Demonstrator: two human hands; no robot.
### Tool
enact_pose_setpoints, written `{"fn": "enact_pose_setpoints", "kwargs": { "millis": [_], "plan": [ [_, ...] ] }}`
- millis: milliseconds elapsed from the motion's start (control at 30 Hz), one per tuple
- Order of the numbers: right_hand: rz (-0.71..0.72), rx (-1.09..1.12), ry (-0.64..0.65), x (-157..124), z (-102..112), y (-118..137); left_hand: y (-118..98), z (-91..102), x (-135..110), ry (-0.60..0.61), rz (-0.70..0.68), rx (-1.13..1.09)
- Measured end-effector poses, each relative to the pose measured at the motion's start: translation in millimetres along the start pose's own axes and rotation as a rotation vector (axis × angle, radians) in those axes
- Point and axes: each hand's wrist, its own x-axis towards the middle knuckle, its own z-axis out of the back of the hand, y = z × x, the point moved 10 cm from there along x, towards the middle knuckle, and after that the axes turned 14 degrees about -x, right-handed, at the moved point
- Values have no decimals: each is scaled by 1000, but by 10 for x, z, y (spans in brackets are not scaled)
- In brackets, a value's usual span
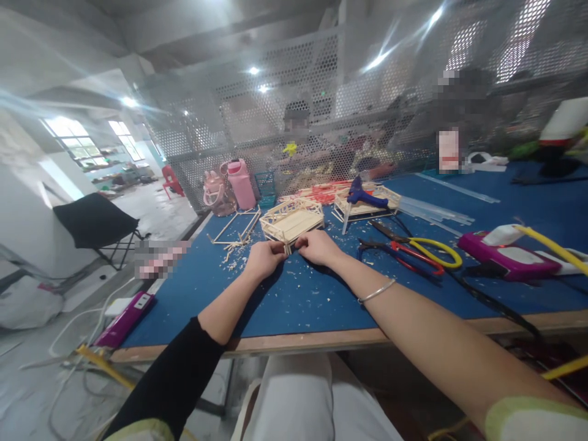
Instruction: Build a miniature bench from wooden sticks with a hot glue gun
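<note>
A small tray-like frame of pale wooden sticks [294,222] rests on the blue tabletop, its near corner between my two hands. My left hand [265,260] has its fingers closed at the left of that corner. From the right, my right hand [318,247] pinches at the same corner. Short upright sticks show between the fingertips; exactly which stick each hand grips is partly hidden. Farther right stands a second stick frame [365,205] with a blue glue gun [366,195] lying across it. An open stick frame [236,228] lies to the left among loose bits.
Right of my hands lie red-handled pliers [416,258], yellow-handled scissors [441,251], clear glue sticks [434,213] and a purple power strip [508,256]. Another purple power strip [125,318] hangs by the left edge. Pink bottle [242,184] and perforated screen [257,116] stand behind; a person sits beyond.
</note>
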Motion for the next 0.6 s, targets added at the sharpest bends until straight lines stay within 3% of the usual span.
{"fn": "enact_pose_setpoints", "kwargs": {
  "millis": [100, 200, 300, 367, 467, 533, 600],
  "plan": [
    [-77, 86, -122, 15, 163, -117, -9, 109, 24, -37, 16, 15],
    [-156, 159, -303, -32, 561, -271, -48, 400, -35, -148, 48, 31],
    [-198, 251, -473, -283, 1082, -410, -65, 712, -356, -284, 69, 29],
    [-135, 408, -557, -596, 1350, -446, -43, 771, -709, -323, 47, 15],
    [-50, 376, -375, -1107, 1259, -406, -8, 694, -1282, -386, -70, -42],
    [-29, 386, -200, -1450, 964, -415, -23, 632, -1577, -460, -178, -16],
    [18, 362, -32, -1737, 633, -399, 30, 585, -1711, -499, -190, -35]
  ]
}}
